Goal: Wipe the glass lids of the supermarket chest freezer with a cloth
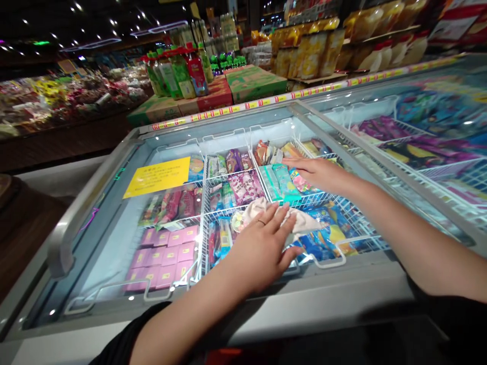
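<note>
My left hand (264,243), with a ring on one finger, lies with fingers spread on a crumpled cream cloth (304,223). The cloth sits on top of the chest freezer's glass lid (108,228), above wire baskets. A round pastel patch shows at the cloth's left end. My right hand (310,170) is stretched out flat over the glass farther back, its fingers pointing left and nothing visible in them. Beneath it are teal packets (281,182). Blue and yellow packets (319,238) lie under the cloth's right end.
A yellow notice (158,175) is on the lid's left side, above pink boxes (163,258). A curved grey handle (63,243) stands at the left edge. Behind the freezer are bottles (175,73) on cartons (254,81) and jars (315,48). A metal frame bar (365,147) crosses at right.
</note>
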Available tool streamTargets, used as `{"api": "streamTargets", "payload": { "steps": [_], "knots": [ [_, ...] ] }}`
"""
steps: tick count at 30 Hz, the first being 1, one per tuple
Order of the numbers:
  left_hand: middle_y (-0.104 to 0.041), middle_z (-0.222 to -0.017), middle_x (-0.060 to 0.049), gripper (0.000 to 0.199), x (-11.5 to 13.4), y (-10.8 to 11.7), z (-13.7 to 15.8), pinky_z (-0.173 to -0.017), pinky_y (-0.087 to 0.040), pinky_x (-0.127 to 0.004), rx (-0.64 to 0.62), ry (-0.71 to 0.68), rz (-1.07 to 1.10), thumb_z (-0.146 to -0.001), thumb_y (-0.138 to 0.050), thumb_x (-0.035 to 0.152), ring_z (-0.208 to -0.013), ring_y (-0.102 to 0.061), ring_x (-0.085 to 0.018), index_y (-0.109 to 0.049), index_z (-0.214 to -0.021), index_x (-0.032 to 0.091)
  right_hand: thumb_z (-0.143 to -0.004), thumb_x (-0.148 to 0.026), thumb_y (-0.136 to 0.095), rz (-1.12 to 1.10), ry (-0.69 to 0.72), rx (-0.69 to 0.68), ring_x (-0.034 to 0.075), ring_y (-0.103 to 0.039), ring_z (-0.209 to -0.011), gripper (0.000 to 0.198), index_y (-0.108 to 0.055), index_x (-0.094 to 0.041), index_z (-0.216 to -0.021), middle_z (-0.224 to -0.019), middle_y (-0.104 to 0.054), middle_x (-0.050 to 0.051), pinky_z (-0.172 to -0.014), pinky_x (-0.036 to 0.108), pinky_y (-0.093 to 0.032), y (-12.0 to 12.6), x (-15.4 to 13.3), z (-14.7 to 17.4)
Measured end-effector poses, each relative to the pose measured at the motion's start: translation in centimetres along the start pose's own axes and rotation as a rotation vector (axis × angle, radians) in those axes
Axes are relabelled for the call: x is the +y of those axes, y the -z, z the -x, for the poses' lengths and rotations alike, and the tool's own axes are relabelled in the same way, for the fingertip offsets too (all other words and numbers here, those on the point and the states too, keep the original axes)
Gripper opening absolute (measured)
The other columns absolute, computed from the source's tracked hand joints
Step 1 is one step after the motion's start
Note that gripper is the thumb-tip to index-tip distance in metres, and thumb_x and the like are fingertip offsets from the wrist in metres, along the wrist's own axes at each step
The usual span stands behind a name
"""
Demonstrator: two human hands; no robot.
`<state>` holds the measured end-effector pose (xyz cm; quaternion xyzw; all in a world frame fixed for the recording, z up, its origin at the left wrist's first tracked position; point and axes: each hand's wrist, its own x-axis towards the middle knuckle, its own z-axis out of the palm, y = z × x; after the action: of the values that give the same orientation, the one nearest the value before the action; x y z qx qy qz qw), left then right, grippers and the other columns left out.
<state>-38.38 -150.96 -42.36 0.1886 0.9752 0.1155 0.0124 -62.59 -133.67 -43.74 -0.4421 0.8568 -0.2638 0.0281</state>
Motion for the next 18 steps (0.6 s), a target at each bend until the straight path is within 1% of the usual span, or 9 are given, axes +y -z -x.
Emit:
{"api": "streamTargets", "payload": {
  "steps": [3,5,7,9,11,12,15,16,18],
  "knots": [
    [-0.032,-0.173,-0.012,0.064,0.2,0.0,-2.5,-0.134,-0.029,-0.045,-0.017,-0.007,-0.019,-0.112,-0.044,0.049,-0.162,-0.028,-0.032,-0.041,-0.164,0.012,-0.098,-0.019,-0.050,-0.014,0.004,0.015,0.026,-0.054,-0.146,0.050,-0.072,-0.033,-0.141,-0.152,-0.063,-0.004,-0.130,0.049,-0.037,-0.1,0.4,0.0],
    [-0.033,-0.173,-0.012,0.060,-0.9,0.3,-4.5,-0.134,-0.028,-0.045,0.005,0.049,-0.045,-0.113,-0.042,0.045,-0.162,-0.028,-0.032,-0.041,-0.164,0.012,-0.099,-0.020,-0.050,-0.018,0.003,0.033,0.026,-0.054,-0.147,0.049,-0.071,-0.033,-0.142,-0.152,-0.063,-0.004,-0.130,0.049,-0.037,-0.1,0.5,0.2],
    [-0.033,-0.173,-0.013,0.058,-2.1,0.6,-5.7,-0.134,-0.029,-0.044,0.023,0.106,-0.063,-0.114,-0.041,0.042,-0.162,-0.028,-0.031,-0.041,-0.164,0.012,-0.100,-0.021,-0.050,-0.012,-0.005,0.035,0.026,-0.052,-0.148,0.048,-0.070,-0.034,-0.142,-0.153,-0.062,-0.005,-0.130,0.049,-0.037,0.0,0.6,0.3],
    [-0.031,-0.174,-0.014,0.059,-2.6,0.8,-5.5,-0.134,-0.029,-0.044,0.023,0.181,-0.077,-0.114,-0.041,0.041,-0.163,-0.027,-0.032,-0.039,-0.165,0.010,-0.100,-0.020,-0.051,-0.004,-0.007,0.031,0.025,-0.052,-0.148,0.049,-0.070,-0.036,-0.142,-0.153,-0.062,-0.006,-0.130,0.049,-0.036,0.2,0.8,0.4],
    [-0.030,-0.173,-0.017,0.064,-2.1,0.9,-4.2,-0.133,-0.029,-0.046,0.009,0.244,-0.081,-0.113,-0.043,0.043,-0.163,-0.027,-0.034,-0.037,-0.165,0.008,-0.099,-0.020,-0.052,-0.006,0.005,0.031,0.025,-0.053,-0.148,0.050,-0.070,-0.036,-0.142,-0.153,-0.062,-0.007,-0.131,0.048,-0.036,0.4,1.1,0.4],
    [-0.030,-0.173,-0.018,0.066,-1.5,0.8,-3.5,-0.133,-0.030,-0.047,-0.009,0.246,-0.072,-0.113,-0.043,0.047,-0.162,-0.027,-0.034,-0.037,-0.165,0.007,-0.099,-0.019,-0.052,-0.010,0.011,0.037,0.025,-0.054,-0.147,0.050,-0.070,-0.035,-0.143,-0.152,-0.062,-0.007,-0.131,0.047,-0.036,0.5,1.3,0.5],
    [-0.030,-0.173,-0.014,0.068,0.7,0.4,-2.5,-0.133,-0.030,-0.045,-0.045,0.094,-0.039,-0.111,-0.046,0.052,-0.163,-0.025,-0.032,-0.037,-0.166,0.012,-0.098,-0.021,-0.053,-0.025,0.012,0.047,0.024,-0.054,-0.147,0.050,-0.069,-0.034,-0.143,-0.152,-0.062,-0.007,-0.131,0.046,-0.035,0.8,2.0,0.6],
    [-0.029,-0.174,-0.015,0.071,1.1,0.3,-2.8,-0.134,-0.030,-0.046,-0.047,0.057,-0.041,-0.110,-0.047,0.054,-0.163,-0.025,-0.033,-0.037,-0.166,0.011,-0.098,-0.022,-0.053,-0.029,0.008,0.048,0.024,-0.054,-0.147,0.050,-0.069,-0.034,-0.143,-0.152,-0.062,-0.007,-0.131,0.046,-0.035,0.8,2.1,0.7],
    [-0.028,-0.174,-0.014,0.070,1.1,0.2,-4.5,-0.134,-0.028,-0.045,-0.046,0.024,-0.057,-0.111,-0.045,0.053,-0.163,-0.024,-0.032,-0.036,-0.166,0.012,-0.099,-0.022,-0.052,-0.035,-0.003,0.050,0.024,-0.054,-0.147,0.049,-0.069,-0.034,-0.144,-0.151,-0.063,-0.006,-0.130,0.046,-0.036,0.9,2.1,0.8]
  ]
}}
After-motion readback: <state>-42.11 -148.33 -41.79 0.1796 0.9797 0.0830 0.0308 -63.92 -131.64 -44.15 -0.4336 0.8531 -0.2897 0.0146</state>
